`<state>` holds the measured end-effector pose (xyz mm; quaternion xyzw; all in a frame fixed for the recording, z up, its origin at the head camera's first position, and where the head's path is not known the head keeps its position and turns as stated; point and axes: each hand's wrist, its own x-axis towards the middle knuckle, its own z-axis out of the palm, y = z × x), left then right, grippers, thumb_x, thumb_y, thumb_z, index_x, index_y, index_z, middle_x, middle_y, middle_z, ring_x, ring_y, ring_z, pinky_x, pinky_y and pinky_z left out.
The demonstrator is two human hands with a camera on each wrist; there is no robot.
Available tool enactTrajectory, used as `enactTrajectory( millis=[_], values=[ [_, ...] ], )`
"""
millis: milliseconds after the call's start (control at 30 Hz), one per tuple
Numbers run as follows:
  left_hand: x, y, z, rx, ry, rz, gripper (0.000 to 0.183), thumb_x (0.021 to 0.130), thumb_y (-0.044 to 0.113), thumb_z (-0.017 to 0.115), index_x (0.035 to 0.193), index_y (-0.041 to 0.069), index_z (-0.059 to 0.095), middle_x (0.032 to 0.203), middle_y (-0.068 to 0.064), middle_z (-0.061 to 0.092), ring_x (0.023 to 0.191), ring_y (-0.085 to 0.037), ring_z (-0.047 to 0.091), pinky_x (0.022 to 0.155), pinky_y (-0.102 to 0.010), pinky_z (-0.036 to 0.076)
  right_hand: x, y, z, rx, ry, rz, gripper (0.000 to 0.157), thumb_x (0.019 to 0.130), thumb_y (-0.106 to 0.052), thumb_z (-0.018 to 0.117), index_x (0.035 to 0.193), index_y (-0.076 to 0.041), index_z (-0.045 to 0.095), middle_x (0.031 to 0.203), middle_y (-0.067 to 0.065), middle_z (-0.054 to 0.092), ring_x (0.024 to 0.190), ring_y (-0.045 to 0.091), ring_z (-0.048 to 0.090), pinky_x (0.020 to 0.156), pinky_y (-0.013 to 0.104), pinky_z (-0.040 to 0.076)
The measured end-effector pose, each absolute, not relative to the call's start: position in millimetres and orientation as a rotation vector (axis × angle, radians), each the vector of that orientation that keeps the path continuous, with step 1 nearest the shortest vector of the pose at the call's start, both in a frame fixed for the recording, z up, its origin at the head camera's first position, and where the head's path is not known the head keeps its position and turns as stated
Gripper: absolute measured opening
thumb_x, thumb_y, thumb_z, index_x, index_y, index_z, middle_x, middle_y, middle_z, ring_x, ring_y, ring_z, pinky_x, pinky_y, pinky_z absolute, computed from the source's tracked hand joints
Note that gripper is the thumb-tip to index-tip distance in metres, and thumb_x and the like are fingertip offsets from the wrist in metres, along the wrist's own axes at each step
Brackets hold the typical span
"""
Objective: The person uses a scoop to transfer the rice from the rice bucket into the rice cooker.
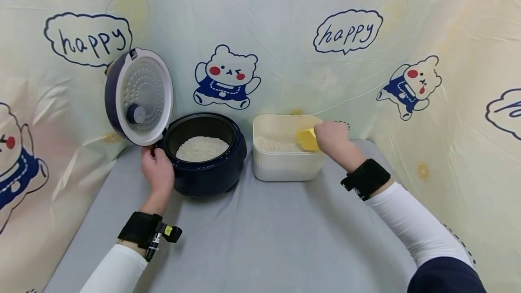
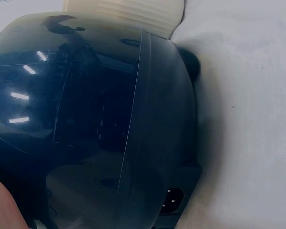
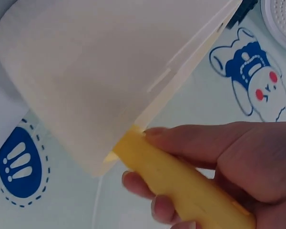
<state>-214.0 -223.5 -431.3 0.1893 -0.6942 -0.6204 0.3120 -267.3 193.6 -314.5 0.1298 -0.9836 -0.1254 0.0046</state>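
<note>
A dark blue rice cooker (image 1: pixel 207 175) stands with its lid (image 1: pixel 146 98) raised, and white rice (image 1: pixel 202 149) lies inside its pot. My left hand (image 1: pixel 158 171) grips the cooker at the lid's hinge side; some of its fingers are hidden behind. The left wrist view shows the cooker's glossy side (image 2: pixel 90 109) and a bit of that hand at the lower left. To the right is a cream plastic container (image 1: pixel 285 166) of rice (image 1: pixel 277 145). My right hand (image 1: pixel 338 141) holds a yellow scoop (image 1: pixel 307 140) by its handle, the scoop's head inside the container's right end.
Grey cloth covers the table (image 1: pixel 252 243). Behind it hangs a printed curtain (image 1: pixel 289 80) with bears and "happy" bubbles, close to the raised lid. A power socket (image 2: pixel 172 200) sits low on the cooker's side.
</note>
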Motion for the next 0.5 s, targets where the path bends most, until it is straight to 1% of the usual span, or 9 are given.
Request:
enactTrajectory(
  millis=[133,233,367,500],
  values=[
    [-214,-225,-432,0.493,-1.829,-1.631,0.046,0.109,0.021,0.033,0.149,0.006,0.052,0.147,-0.007,0.055,0.127,-0.01,0.048,0.106,-0.025,0.036,-270,185,-317,0.363,-3.096,-0.406,0.021,0.1,-0.001,0.057,0.079,-0.005,0.059,0.066,0.005,0.044,0.062,0.02,0.042,0.055,0.035,0.041],
    [-214,-226,-432,0.486,-1.838,-1.629,0.047,0.109,0.022,0.032,0.151,0.009,0.051,0.15,-0.007,0.054,0.129,-0.01,0.047,0.107,-0.025,0.036,-276,187,-319,0.342,-3.141,-0.324,0.019,0.1,-0.002,0.055,0.082,-0.004,0.059,0.068,0.006,0.045,0.063,0.022,0.043,0.054,0.034,0.039],
    [-215,-225,-432,0.491,-1.85,-1.626,0.048,0.11,0.022,0.031,0.151,0.008,0.051,0.15,-0.007,0.054,0.129,-0.011,0.047,0.107,-0.026,0.036,-287,191,-326,0.3,-3.232,-0.183,0.013,0.099,-0.006,0.059,0.086,-0.003,0.061,0.073,0.007,0.049,0.068,0.024,0.048,0.057,0.033,0.041],
    [-213,-225,-430,0.494,-1.849,-1.614,0.047,0.109,0.021,0.032,0.15,0.006,0.051,0.149,-0.007,0.055,0.128,-0.011,0.048,0.106,-0.026,0.036,-297,194,-332,0.306,-3.295,-0.04,0.015,0.097,-0.01,0.064,0.083,-0.005,0.061,0.072,0.005,0.045,0.071,0.024,0.049,0.059,0.032,0.038]
  ],
)
